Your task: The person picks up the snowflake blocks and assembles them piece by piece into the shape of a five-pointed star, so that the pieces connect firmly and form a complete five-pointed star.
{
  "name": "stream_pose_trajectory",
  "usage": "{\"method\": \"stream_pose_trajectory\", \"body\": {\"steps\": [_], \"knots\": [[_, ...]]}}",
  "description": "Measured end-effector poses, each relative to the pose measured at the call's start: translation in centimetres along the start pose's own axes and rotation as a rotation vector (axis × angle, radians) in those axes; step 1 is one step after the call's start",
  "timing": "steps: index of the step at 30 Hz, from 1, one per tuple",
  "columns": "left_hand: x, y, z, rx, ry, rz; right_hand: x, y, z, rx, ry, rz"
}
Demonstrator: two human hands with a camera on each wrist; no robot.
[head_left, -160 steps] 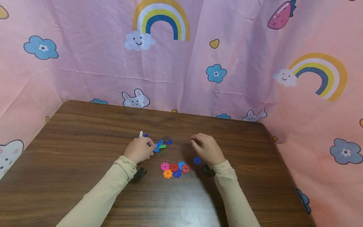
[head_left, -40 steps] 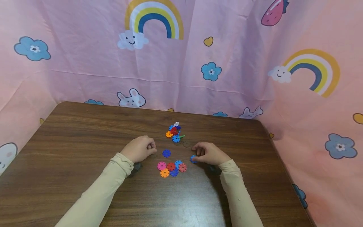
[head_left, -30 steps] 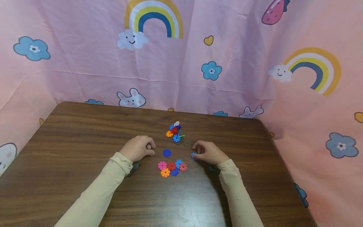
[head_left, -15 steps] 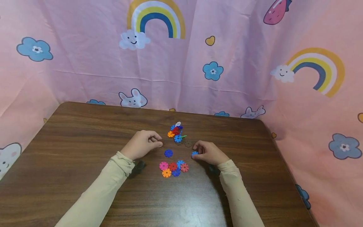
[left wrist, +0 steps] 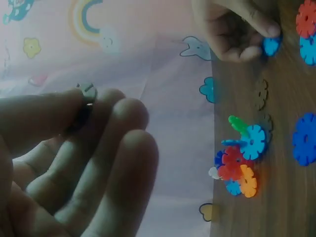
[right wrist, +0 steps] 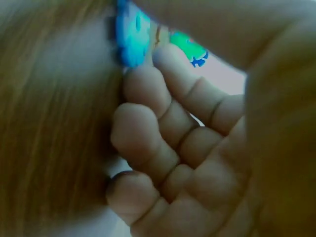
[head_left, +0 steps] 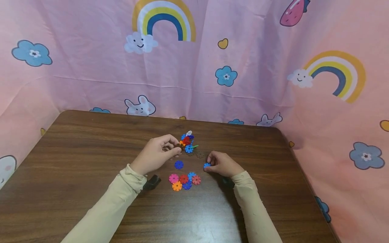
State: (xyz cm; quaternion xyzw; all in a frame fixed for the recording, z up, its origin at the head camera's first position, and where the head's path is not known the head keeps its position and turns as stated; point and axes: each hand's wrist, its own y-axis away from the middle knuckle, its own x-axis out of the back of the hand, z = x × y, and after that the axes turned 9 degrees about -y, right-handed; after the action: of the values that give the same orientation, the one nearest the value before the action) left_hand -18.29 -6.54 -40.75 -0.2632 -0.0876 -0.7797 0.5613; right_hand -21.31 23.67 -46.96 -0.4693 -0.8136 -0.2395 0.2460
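My left hand (head_left: 156, 152), raised over the table left of centre, pinches a dark brown notched disc (left wrist: 85, 106) between thumb and index finger; its other fingers are loosely bent. At the right, my right hand (head_left: 226, 164) pinches a light-blue notched disc (head_left: 207, 165) close to the tabletop, tilted on edge. Just beyond my left fingertips stands a joined cluster of discs (left wrist: 237, 163) in light blue, red, orange, green, dark blue and white. A dark blue disc (head_left: 179, 164) lies flat between the hands.
Nearer me lies a group of loose discs, among them a pink one (head_left: 174, 178), a red one (head_left: 183, 179) and an orange one (head_left: 177, 186). Brown discs (head_left: 200, 154), hard to see against the wood, lie beside the cluster. A patterned curtain (head_left: 194, 94) borders the table's far edge.
Over the last second my left hand rose and moved right toward the cluster, its brown disc now showing. My right hand tilted the light-blue disc up. Earlier, the left hand was at the cluster.
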Motion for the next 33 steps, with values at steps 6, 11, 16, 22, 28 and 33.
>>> {"method": "stream_pose_trajectory", "body": {"steps": [6,11,16,22,28,33], "knots": [[-1.1,0.0,-0.4,-0.023,-0.049,0.01,-0.1,0.1,-0.3,-0.034,0.002,0.004],[-1.6,0.1,0.0,-0.034,-0.069,0.012,0.1,0.2,-0.6,-0.039,0.007,-0.017],[-1.8,0.2,0.1,-0.023,-0.049,0.023,0.4,0.5,-1.3,0.041,0.044,0.044],[-2.0,0.3,0.2,-0.011,0.06,0.0,0.6,1.0,-3.3,0.264,-0.014,0.251],[-1.6,0.6,1.2,-0.003,0.184,-0.045,0.5,1.8,-6.0,0.611,-0.157,0.341],[-1.2,1.0,2.1,-0.004,0.243,-0.097,0.0,2.2,-7.7,0.845,-0.169,0.364]]}}
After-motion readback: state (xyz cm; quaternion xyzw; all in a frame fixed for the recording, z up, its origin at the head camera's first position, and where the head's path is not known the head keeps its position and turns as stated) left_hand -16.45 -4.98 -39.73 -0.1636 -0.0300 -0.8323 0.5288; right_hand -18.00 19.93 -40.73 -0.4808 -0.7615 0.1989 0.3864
